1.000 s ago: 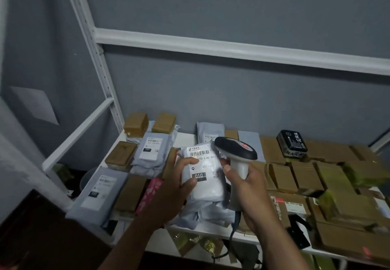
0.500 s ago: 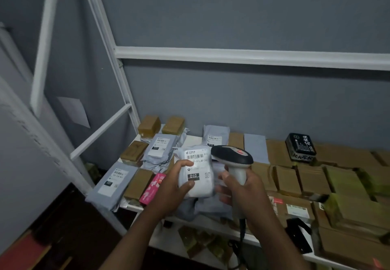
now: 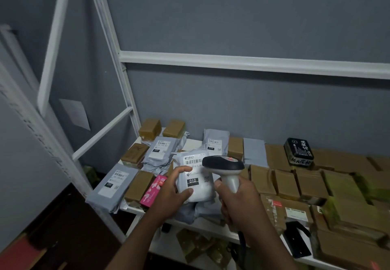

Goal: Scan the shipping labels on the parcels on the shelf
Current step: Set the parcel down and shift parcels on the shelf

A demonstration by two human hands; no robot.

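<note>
My left hand (image 3: 172, 191) grips a white poly-bag parcel (image 3: 197, 189) above the front of the shelf, its shipping label with barcode and "010" tag (image 3: 193, 181) facing up. My right hand (image 3: 236, 198) grips the handle of a barcode scanner (image 3: 223, 164), whose dark head hangs over the parcel's upper right edge and hides part of the label. A cable drops from the scanner below my right wrist.
The white shelf (image 3: 211, 226) carries grey labelled mailers (image 3: 111, 184), a pink box (image 3: 153, 190), many brown cartons (image 3: 287, 185) and a black tin (image 3: 298, 151). White uprights (image 3: 109, 43) and a crossbar (image 3: 253, 63) frame it against a grey wall. More parcels lie on the shelf below.
The view has shifted right and back, so the shelf's left upright shows more. Both hands keep holding the parcel and scanner close together; the scanner head sits slightly nearer the label.
</note>
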